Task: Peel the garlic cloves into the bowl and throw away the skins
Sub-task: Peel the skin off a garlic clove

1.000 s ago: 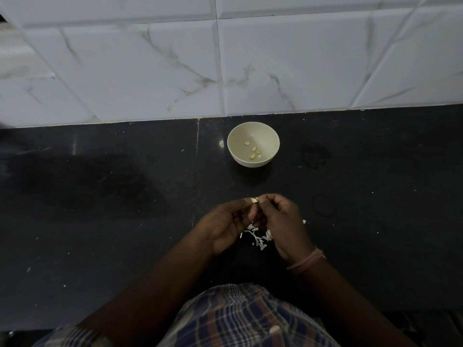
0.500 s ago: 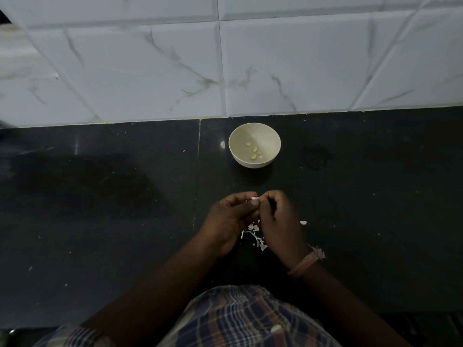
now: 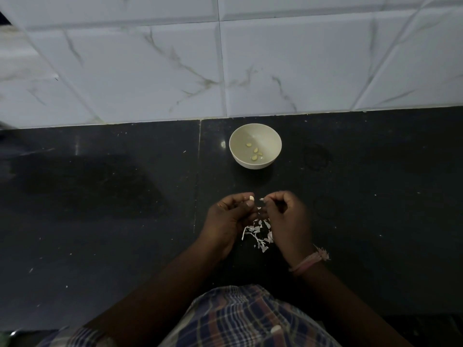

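Pinching a small pale garlic clove [image 3: 251,198] at its tips, the left hand [image 3: 230,216] holds it just below the middle of the frame, its fingers [image 3: 244,196] pressed together on the clove. The right hand [image 3: 288,216] sits just beside it, its fingers [image 3: 271,196] closed on a thin scrap of skin [image 3: 261,199], apart from the clove by a narrow gap.

The clove looks light, firm and smooth, likely a little slippery once bare, so a hold at the two ends between fingertip and thumb would suit it best. The skin looks papery, brittle and almost weightless; it would tear into flakes and drift rather than drop, so it is better gathered by sweeping than picked up piece by piece.

A loose heap of white skins [image 3: 258,232] lies on the tabletop [image 3: 100,196] between the wrists, curled and ragged. The tabletop is dark polished stone, flecked with stray bits. Above the hands, near the frame's centre, stands a round cream bowl [image 3: 273,139], matte and smooth-walled, with a few yellowish peeled cloves [image 3: 255,154] on its bottom. Behind it rises a glossy wall of white marble-veined tiles [image 3: 150,71].
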Tool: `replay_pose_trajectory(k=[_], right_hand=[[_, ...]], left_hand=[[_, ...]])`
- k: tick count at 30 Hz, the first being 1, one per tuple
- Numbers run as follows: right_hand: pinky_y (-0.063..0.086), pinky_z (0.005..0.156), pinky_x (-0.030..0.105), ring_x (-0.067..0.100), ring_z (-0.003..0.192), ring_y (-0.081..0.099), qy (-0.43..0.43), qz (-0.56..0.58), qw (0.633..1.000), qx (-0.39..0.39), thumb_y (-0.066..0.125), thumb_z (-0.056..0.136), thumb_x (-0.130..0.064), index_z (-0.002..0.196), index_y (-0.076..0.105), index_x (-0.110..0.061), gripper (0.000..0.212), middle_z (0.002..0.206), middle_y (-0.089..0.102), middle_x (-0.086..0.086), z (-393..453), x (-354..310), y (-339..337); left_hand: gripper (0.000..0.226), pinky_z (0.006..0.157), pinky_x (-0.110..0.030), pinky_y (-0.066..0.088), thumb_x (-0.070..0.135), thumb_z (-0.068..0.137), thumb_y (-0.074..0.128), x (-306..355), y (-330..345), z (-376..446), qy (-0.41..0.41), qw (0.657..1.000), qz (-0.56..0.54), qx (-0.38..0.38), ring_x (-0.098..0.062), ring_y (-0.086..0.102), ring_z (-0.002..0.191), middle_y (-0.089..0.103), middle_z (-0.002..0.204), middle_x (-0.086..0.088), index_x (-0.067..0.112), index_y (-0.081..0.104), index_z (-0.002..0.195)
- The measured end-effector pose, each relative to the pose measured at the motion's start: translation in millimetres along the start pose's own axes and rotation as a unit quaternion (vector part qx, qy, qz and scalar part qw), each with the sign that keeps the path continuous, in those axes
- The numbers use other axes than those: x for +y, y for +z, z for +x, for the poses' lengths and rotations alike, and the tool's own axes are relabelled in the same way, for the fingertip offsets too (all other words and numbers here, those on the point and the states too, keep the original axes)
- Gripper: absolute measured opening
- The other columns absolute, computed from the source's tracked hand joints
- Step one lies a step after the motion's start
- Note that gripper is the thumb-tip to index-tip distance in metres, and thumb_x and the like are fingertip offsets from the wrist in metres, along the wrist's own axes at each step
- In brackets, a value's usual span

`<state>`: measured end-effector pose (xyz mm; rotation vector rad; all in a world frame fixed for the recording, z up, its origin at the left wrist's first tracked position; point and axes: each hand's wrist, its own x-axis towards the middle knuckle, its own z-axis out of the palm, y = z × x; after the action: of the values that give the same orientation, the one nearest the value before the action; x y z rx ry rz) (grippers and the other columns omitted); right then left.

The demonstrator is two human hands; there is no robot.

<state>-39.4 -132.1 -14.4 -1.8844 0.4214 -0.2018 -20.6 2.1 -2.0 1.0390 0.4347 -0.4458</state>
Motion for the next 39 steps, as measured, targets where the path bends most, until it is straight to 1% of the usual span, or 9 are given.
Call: replay_pose_trajectory(k=[3,6,10,14,19,23,28,34,39], right_hand=[[0.059,0.082,0.036,0.007,0.087,0.069,0.003,-0.031,0.999,-0.024,0.066,0.092,-0.005,0.096,0.067,-0.021,0.017,0.092,0.071,-0.008,-0.2,4.2,-1.1],[0.056,0.082,0.032,0.005,0.087,0.067,-0.015,-0.099,0.993,-0.061,0.062,0.091,-0.003,0.095,0.071,-0.022,0.022,0.09,0.07,-0.013,-2.3,4.1,0.8],[0.055,0.076,0.025,-0.001,0.081,0.066,-0.023,-0.082,0.996,-0.038,0.07,0.091,-0.013,0.094,0.071,-0.022,0.009,0.086,0.071,-0.012,-4.8,0.1,-1.6],[0.05,0.084,0.012,0.001,0.095,0.065,-0.097,-0.069,0.993,-0.024,0.069,0.092,-0.009,0.103,0.075,-0.019,0.016,0.1,0.071,-0.007,-0.8,-4.1,-6.1],[0.054,0.086,0.019,0.003,0.096,0.067,-0.139,-0.07,0.986,-0.055,0.07,0.091,-0.007,0.103,0.076,-0.014,0.015,0.1,0.071,-0.006,0.5,-5.3,-6.2],[0.057,0.08,0.025,0.003,0.087,0.068,-0.125,-0.065,0.989,-0.05,0.071,0.089,-0.01,0.097,0.076,-0.016,0.011,0.092,0.072,-0.008,0.6,-6.8,-8.0],[0.058,0.072,0.033,0.006,0.075,0.068,-0.113,-0.064,0.991,-0.037,0.073,0.087,-0.015,0.088,0.075,-0.017,0.003,0.08,0.072,-0.008,-1.2,-8.2,-4.5],[0.052,0.065,0.035,0.011,0.068,0.061,-0.154,-0.146,0.977,-0.025,0.073,0.083,-0.014,0.079,0.069,-0.015,0.005,0.074,0.065,-0.005,0.4,-10.9,-5.2],[0.051,0.061,0.04,0.017,0.064,0.058,-0.169,-0.191,0.966,-0.045,0.072,0.078,-0.013,0.073,0.067,-0.014,0.007,0.07,0.062,-0.001,6.5,-12.3,-4.6]], left_hand=[[0.013,0.07,-0.023,0.059,-0.002,0.094,0.063,-2.1,-2.8,3.5,0.001,1.0,-0.011,0.015,-0.016,0.072,0.079,0.073,0.089,-0.013,0.002,0.072,0.102],[0.017,0.073,-0.025,0.06,-0.001,0.095,0.062,-3.3,-2.3,3.9,-0.001,1.0,-0.021,0.012,-0.019,0.073,0.084,0.072,0.096,-0.016,-0.003,0.068,0.11],[0.017,0.074,-0.025,0.06,-0.005,0.091,0.065,-3.6,-1.9,2.0,0.015,1.0,-0.004,0.012,-0.021,0.074,0.083,0.075,0.093,-0.016,-0.001,0.07,0.107],[0.016,0.078,-0.031,0.059,0.0,0.088,0.072,-3.6,-3.3,1.2,0.05,0.997,0.047,0.023,-0.027,0.073,0.087,0.075,0.101,-0.022,0.001,0.073,0.104],[0.009,0.082,-0.037,0.061,0.004,0.087,0.075,-0.2,-0.5,-5.2,0.106,0.986,0.13,0.007,-0.028,0.075,0.086,0.077,0.092,-0.018,0.006,0.077,0.095],[0.015,0.083,-0.037,0.061,0.006,0.085,0.078,2.9,-0.9,-7.4,0.124,0.976,0.175,0.019,-0.027,0.076,0.089,0.078,0.093,-0.013,0.005,0.077,0.1],[0.017,0.084,-0.036,0.061,-0.001,0.086,0.074,1.0,0.6,-6.1,0.135,0.978,0.159,0.015,-0.028,0.075,0.09,0.077,0.097,-0.016,0.0,0.074,0.103],[0.014,0.087,-0.042,0.06,0.004,0.091,0.072,-3.2,0.9,-5.8,0.13,0.978,0.161,0.001,-0.035,0.074,0.095,0.077,0.098,-0.017,0.001,0.074,0.104],[0.01,0.085,-0.042,0.059,0.004,0.091,0.071,-1.4,-1.0,-5.1,0.136,0.975,0.174,-0.003,-0.028,0.074,0.089,0.077,0.095,-0.017,0.003,0.076,0.1]])
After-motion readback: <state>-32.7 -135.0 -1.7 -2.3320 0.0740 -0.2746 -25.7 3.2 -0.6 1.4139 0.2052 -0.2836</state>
